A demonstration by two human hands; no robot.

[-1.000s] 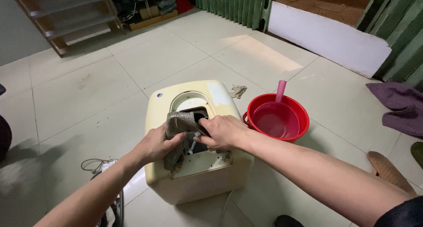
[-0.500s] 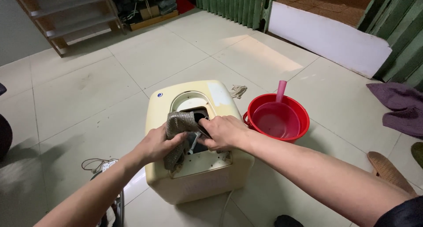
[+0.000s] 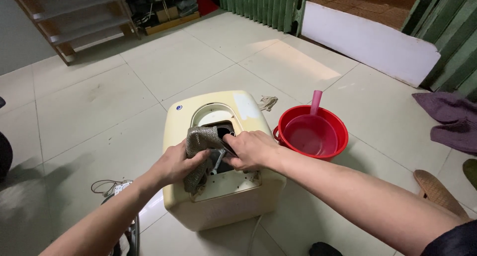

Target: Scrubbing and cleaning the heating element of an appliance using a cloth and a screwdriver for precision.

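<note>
Wiping stage, by the look of it: cream casing point(image 3: 218, 186) lying on the tiled floor point(image 3: 99, 97), its front opening turned up. Left hand point(image 3: 176, 164) closed around a grey rag point(image 3: 198, 149), pressing it at the rim of the dark opening point(image 3: 223, 129). Right hand point(image 3: 253, 149) bent over the same opening, fingers curled on something inside, perhaps a metal part just beside the rag; whether that grip is truly shut, cannot tell. Both hands touching the rag or nearly so.

Red basin point(image 3: 313, 134) just beside the casing on the right, pink scoop point(image 3: 315, 104) standing in it. Purple cloth point(image 3: 447, 119) well apart at the far right, sandal point(image 3: 437, 191) near the right arm, cord and plug point(image 3: 112, 189) by the left arm.

Next move, judging from this: a firm hold on the rag, steady pressure into the recess, care around edges.
</note>
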